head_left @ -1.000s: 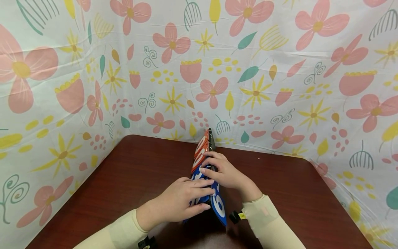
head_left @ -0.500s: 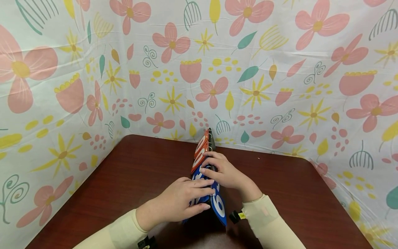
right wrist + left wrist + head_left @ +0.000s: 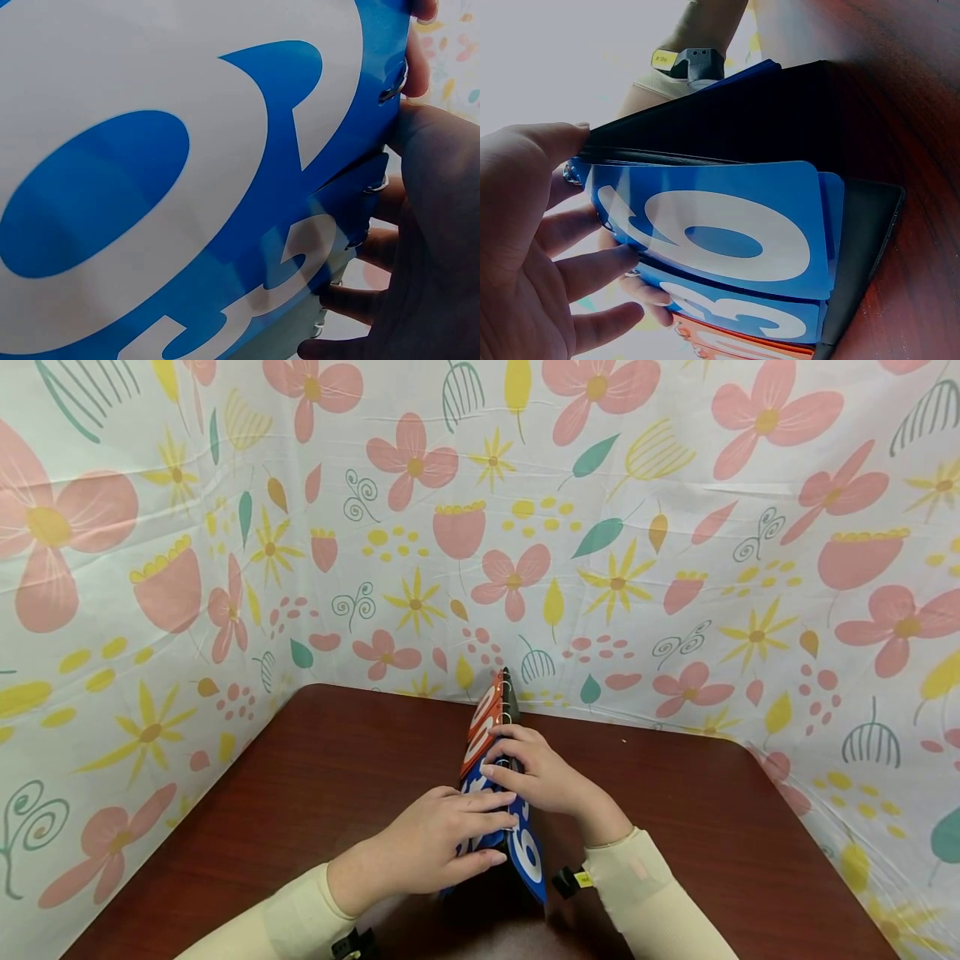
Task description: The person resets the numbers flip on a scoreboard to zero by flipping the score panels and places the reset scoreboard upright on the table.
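A tabletop flip scoreboard [image 3: 528,856] stands like a tent, end-on in the head view. Blue number cards hang at its near part, red cards [image 3: 482,727] farther back, all on metal rings along the ridge. My left hand [image 3: 442,835] rests over the near end of that ridge. In the left wrist view its thumb touches the top corner, its fingers extended beside a blue 6 card [image 3: 791,206]. Farther along, my right hand [image 3: 551,781] lies on the ridge from the right side. Its fingers reach over the rings [image 3: 394,84] in the right wrist view.
Under the scoreboard is a dark red-brown wooden table [image 3: 360,760]. Floral-printed white cloth [image 3: 480,468] rises behind and on both sides. Black camera straps [image 3: 573,882] sit at both wrists. A tiny white speck [image 3: 623,742] lies toward the back right.
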Motion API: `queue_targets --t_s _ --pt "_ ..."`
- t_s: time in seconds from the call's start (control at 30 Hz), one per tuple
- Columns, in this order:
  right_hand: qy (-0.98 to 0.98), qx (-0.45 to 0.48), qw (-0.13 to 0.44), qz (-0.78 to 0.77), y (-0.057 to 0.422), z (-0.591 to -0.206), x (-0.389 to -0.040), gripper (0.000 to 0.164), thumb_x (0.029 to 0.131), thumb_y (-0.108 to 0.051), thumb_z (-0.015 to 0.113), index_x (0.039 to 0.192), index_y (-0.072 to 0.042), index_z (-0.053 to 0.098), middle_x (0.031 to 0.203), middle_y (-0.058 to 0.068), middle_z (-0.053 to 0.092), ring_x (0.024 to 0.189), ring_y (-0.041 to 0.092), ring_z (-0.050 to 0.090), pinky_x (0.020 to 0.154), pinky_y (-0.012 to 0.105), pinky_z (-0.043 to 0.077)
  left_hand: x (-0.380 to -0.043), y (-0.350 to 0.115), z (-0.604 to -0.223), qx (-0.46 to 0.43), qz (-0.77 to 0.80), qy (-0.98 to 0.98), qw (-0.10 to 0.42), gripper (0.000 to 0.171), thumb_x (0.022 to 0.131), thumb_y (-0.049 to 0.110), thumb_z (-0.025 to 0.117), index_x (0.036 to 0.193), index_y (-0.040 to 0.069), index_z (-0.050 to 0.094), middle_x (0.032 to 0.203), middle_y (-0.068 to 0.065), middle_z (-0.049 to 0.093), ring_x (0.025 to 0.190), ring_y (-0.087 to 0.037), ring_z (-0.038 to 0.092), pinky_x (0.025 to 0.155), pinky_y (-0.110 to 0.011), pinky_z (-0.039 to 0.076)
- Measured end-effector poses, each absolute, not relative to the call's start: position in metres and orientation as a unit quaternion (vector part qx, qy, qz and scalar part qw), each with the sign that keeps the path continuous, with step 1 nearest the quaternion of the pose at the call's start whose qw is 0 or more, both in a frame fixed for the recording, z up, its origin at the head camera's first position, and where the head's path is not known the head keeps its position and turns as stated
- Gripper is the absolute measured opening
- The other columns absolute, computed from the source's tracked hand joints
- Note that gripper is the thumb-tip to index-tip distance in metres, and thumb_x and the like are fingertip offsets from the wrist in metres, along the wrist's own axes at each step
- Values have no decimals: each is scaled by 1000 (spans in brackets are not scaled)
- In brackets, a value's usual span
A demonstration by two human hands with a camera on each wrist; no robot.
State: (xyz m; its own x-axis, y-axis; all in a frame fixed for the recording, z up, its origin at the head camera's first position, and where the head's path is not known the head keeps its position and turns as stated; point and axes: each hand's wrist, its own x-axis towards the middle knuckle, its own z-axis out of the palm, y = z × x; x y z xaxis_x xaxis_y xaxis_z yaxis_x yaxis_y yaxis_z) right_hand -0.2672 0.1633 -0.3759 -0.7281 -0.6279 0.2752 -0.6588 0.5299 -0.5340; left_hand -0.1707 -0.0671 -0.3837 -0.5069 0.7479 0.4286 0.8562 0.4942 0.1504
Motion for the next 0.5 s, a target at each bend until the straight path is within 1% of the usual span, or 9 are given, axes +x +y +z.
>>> queue_targets --t_s 0.3,0.5 --pt "-872 368 26 321 163 -376 -266 15 101 -41 62 107 -30 71 160 11 45 152 36 30 119 69 28 -170 -67 -383 -471 -173 -851 152 45 104 49 55 143 27 62 158 7 50 148 -6 45 106 -46 52" --pt "-872 367 27 324 163 -378 -267 14 102 -41 61 107 -31 71 161 10 44 152 36 29 119 69 27 -169 -65 -385 -474 -164 -849 167 45 104 49 55 142 25 63 157 5 52 147 -7 46 103 -44 53"
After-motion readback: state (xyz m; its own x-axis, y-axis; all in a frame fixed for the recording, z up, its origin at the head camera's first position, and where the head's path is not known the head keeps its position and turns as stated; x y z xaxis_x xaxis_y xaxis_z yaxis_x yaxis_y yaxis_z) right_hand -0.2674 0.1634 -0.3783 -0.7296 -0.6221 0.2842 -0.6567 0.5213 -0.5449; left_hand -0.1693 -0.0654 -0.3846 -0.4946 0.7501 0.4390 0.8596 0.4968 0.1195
